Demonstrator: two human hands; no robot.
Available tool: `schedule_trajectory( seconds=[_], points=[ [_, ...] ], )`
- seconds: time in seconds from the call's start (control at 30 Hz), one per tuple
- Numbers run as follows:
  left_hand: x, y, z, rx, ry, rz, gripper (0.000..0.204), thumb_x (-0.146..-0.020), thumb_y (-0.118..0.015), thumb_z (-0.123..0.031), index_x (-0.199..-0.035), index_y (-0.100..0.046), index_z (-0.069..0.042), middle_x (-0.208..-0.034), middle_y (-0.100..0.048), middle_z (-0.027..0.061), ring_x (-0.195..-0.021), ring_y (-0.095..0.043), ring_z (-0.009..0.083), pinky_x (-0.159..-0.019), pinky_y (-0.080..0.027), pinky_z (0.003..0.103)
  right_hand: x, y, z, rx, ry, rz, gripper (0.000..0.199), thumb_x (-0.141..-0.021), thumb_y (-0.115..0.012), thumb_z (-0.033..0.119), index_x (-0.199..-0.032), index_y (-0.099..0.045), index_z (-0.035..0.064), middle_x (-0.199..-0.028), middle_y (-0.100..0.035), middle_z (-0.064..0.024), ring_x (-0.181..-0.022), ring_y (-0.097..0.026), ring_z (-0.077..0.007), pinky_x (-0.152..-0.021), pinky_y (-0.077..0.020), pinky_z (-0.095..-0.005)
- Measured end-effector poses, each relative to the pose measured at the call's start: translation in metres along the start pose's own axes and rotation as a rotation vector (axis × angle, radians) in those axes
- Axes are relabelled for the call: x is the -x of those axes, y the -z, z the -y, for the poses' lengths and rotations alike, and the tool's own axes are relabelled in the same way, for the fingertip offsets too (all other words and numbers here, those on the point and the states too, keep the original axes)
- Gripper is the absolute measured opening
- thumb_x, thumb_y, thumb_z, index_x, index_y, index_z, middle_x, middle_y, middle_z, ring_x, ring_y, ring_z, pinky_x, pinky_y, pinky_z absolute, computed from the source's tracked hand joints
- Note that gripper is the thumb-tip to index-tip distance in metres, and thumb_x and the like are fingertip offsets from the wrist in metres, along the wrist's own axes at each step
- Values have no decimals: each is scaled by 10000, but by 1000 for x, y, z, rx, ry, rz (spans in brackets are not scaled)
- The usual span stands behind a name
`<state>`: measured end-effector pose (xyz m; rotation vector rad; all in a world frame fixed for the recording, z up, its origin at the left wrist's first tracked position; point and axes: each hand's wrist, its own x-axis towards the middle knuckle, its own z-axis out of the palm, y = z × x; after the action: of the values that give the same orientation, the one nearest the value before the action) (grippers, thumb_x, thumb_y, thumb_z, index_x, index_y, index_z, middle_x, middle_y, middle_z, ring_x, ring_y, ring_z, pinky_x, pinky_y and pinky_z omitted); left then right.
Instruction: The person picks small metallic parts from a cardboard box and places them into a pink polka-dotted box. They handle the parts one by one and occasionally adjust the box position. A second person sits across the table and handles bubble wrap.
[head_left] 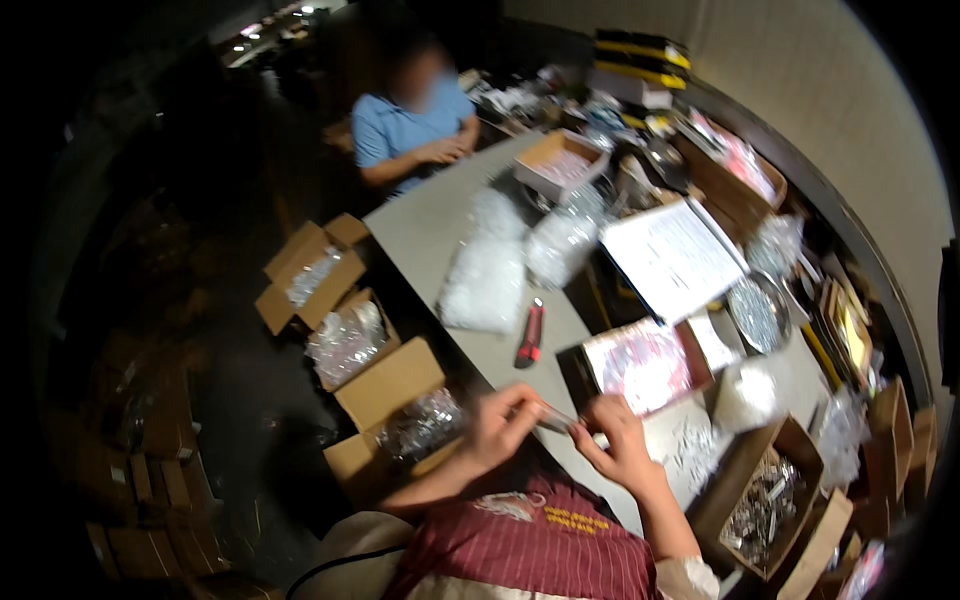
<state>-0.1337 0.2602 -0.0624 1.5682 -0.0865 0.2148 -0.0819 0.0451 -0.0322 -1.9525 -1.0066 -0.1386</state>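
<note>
Near the table's front edge, my left hand pinches one end of a slim greyish piece, too small and blurred to name. My right hand has its fingers closed at the other end, so the piece spans the two hands. Beyond them on the table lies a red and black utility knife. Close to my right hand is an open box of small pinkish plastic packets. Small metal bits are scattered beside my right wrist.
A cardboard box of metal parts stands at the right. Clear bags, a clipboard with paper and a bowl of small pieces are farther back. Open cartons line the left. A co-worker in blue sits across the table.
</note>
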Motion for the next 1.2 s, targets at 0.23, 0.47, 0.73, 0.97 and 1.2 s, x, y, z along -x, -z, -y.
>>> schedule_trajectory(
  seconds=[0.23, 0.47, 0.73, 0.97, 1.2],
  points=[
    [0, 72, 40, 472, 324, -399, 115, -986, -540, -135, -919, -562, -45, -869, -641, 91, -888, -708, 252, -789, -589, 416, -1, 35, -112, 409, -408, -148, 197, -861, -710, 117, -948, -585, -8, -863, -648, -204, -868, -648, -386, -714, -502, -471],
    [33, 164, 98, 329, 443, -636, 90, -986, -567, -153, -966, -594, -69, -949, -661, 85, -905, -696, 227, -764, -576, 370, 60, 33, -216, 410, -510, -116, 186, -819, -670, 37, -977, -599, -31, -909, -657, -256, -878, -658, -414, -756, -507, -476],
    [54, 191, 155, -570, 263, -560, 232, -964, -601, -47, -1194, -622, -20, -1159, -663, 114, -1107, -643, 250, -932, -538, 368, 67, 47, -158, 19, -461, -444, 174, -937, -709, 109, -1050, -726, -22, -1106, -716, -87, -1038, -657, -166, -860, -521, -281],
    [-13, 36, 69, -451, -177, -203, 277, -884, -631, 24, -1158, -635, -19, -1235, -642, 130, -1121, -626, 265, -903, -526, 362, 63, 53, -91, -530, -569, -697, 205, -900, -689, 80, -1055, -743, -44, -1097, -731, -102, -1033, -643, -179, -972, -458, -306],
    [-29, -97, 49, 193, 366, 406, 524, -925, -728, -88, -1377, -489, 23, -1347, -571, 149, -1185, -614, 199, -960, -523, 341, 94, 47, -38, -1042, -559, -774, 187, -935, -655, 162, -999, -657, -14, -1149, -695, -193, -1007, -672, -241, -991, -487, -370]
  ],
)
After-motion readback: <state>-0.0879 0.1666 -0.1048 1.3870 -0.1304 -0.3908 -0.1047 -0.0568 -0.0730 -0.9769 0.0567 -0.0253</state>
